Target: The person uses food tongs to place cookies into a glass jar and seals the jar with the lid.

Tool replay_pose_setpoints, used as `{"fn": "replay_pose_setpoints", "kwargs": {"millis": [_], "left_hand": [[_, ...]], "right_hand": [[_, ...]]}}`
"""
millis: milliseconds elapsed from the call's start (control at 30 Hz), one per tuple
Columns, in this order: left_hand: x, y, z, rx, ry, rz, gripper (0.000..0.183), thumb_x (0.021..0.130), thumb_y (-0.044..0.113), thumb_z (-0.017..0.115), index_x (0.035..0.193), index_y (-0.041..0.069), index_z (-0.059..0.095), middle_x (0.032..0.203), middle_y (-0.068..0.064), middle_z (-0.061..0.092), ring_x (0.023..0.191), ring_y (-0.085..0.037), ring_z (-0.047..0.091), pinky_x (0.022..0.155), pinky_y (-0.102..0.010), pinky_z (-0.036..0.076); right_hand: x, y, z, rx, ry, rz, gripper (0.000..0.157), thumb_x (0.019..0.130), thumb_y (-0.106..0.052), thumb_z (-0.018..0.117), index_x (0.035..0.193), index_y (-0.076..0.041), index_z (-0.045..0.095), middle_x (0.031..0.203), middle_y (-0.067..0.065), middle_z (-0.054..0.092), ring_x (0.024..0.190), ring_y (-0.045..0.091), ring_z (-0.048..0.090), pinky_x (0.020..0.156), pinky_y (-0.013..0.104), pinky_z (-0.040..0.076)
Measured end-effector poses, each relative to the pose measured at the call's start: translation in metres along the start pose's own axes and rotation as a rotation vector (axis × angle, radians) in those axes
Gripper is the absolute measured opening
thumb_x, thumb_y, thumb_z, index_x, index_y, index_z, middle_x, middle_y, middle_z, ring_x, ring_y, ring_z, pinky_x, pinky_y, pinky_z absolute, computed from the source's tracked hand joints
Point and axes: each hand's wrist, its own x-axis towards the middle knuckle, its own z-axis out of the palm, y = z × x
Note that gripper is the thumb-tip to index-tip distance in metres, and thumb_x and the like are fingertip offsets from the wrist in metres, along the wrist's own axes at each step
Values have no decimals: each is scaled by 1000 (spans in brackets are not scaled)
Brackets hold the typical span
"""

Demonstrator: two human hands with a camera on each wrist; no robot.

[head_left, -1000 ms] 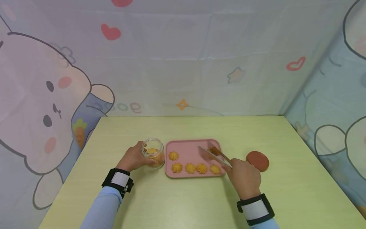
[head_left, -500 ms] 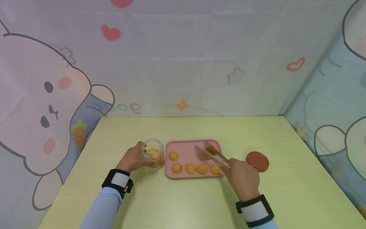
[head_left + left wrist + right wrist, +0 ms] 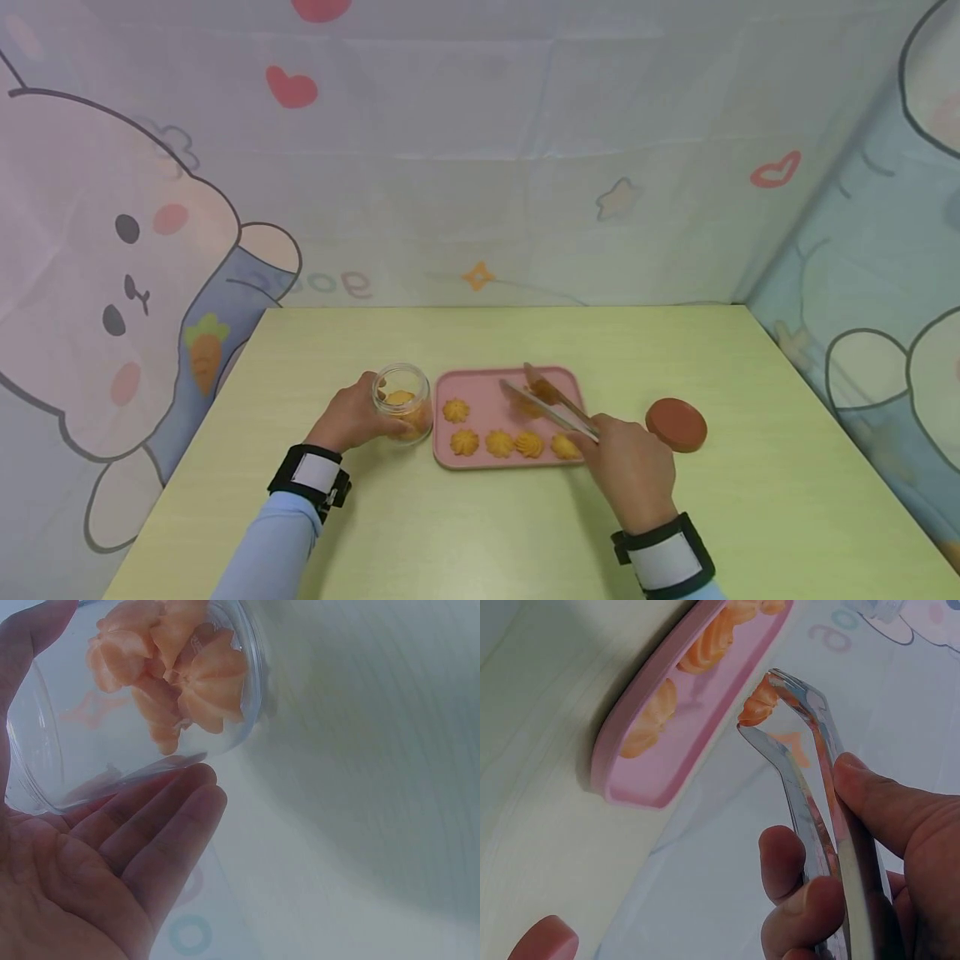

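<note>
My left hand (image 3: pixel 352 417) grips the side of a clear glass jar (image 3: pixel 425 410), which stands upright just left of a pink tray (image 3: pixel 483 387). Several ridged golden cookies (image 3: pixel 214 682) lie at the jar's bottom in the left wrist view. In my right hand (image 3: pixel 633 471) is a pair of metal tongs (image 3: pixel 799 799), held between thumb and fingers. Their tips pinch one cookie (image 3: pixel 759 703), held above the tray. On the tray, several other cookies (image 3: pixel 498 443) sit along the near side, with one cookie (image 3: pixel 455 410) behind them at the left.
A round reddish-brown lid (image 3: pixel 677 423) lies on the pale wooden table (image 3: pixel 480 533), right of the tray and behind my right hand. A printed cloth backdrop (image 3: pixel 480 167) rises at the table's far edge, and another panel stands on the right.
My right hand and the tongs have moved a little leftward over the tray, carrying the pinched cookie. The left hand and the jar have stayed in place.
</note>
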Motion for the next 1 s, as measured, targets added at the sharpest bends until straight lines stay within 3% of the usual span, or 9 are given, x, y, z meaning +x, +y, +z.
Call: {"fn": "replay_pose_setpoints", "kwargs": {"millis": [233, 1000], "left_hand": [[0, 0, 0, 4, -1, -4, 89, 59, 43, 86, 124, -5, 47, 106, -20, 65, 90, -28, 59, 80, -46, 51], [2, -2, 1, -3, -6, -6, 92, 58, 46, 86, 125, -4, 47, 108, -20, 65, 92, -28, 60, 81, -47, 52]], "right_hand": [[1, -5, -1, 12, 35, -26, 40, 75, -46, 75, 65, -11, 58, 45, -1, 42, 36, 14, 37, 33, 27, 19], [16, -43, -19, 24, 45, -118, 29, 77, -38, 76, 73, -10, 65, 44, -2, 42, 34, 13, 37, 31, 25, 22]]}}
